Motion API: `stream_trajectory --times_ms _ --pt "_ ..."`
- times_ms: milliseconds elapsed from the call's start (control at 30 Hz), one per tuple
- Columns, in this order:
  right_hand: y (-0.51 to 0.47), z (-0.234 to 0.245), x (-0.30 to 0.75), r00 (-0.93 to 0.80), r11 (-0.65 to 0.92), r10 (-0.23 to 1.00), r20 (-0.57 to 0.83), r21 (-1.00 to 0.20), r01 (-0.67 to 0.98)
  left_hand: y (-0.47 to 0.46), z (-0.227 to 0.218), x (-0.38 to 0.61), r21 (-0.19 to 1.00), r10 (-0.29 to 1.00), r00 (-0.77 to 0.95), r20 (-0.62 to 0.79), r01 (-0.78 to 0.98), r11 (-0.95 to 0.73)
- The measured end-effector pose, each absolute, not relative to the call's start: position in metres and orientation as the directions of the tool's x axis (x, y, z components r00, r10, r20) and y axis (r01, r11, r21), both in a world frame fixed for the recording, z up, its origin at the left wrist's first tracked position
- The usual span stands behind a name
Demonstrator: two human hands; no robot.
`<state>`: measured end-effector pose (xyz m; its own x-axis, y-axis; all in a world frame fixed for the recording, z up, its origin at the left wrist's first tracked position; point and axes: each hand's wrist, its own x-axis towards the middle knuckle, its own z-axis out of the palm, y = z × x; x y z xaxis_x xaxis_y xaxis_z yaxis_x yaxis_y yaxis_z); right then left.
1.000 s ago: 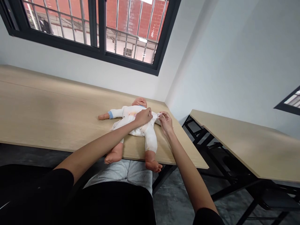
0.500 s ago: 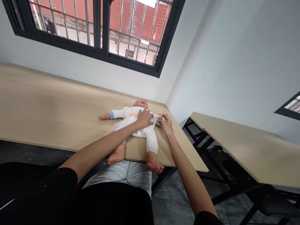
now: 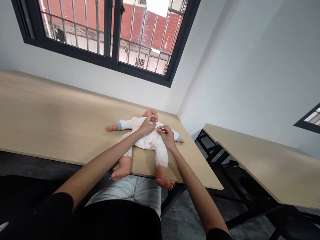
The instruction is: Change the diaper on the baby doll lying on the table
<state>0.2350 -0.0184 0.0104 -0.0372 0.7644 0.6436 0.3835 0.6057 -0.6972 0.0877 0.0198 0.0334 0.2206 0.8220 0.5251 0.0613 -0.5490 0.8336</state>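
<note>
On tabletop (image 3: 62, 113) by window (image 3: 115, 36), doll (image 3: 145, 144) lies face up, feet (image 3: 165, 182) at near edge. Left hand (image 3: 147, 126) and right hand (image 3: 167, 136) over its front, each grip curled; cannot tell if pinching white clothes (image 3: 161, 154). Clothes look soft; doll likely light, maybe squashy: scoop under back.

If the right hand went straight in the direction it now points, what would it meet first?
Probably the left hand, just ahead of the right hand over the doll; depth is unclear, so the white clothing might come first.
</note>
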Motion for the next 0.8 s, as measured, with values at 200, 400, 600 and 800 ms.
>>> stream_trajectory --times_ms 200,400,600,800 --pt "-0.005 0.014 0.226 -0.091 0.556 0.812 0.576 -0.718 0.419 0.019 0.033 0.090 0.876 0.866 0.128 0.483 -0.054 -0.480" --pt "0.005 0.012 0.228 -0.063 0.448 0.889 0.454 -0.831 0.329 0.020 0.032 0.091 0.901 0.893 0.117 0.434 -0.067 -0.429" --pt "0.002 0.022 0.233 0.115 0.457 0.873 0.474 -0.877 0.148 0.014 0.033 0.084 0.884 0.872 0.166 0.460 0.005 -0.467" --pt "-0.007 0.028 0.238 0.135 0.416 0.893 0.429 -0.902 0.113 0.002 0.040 0.070 0.715 0.762 0.315 0.566 0.272 -0.644"
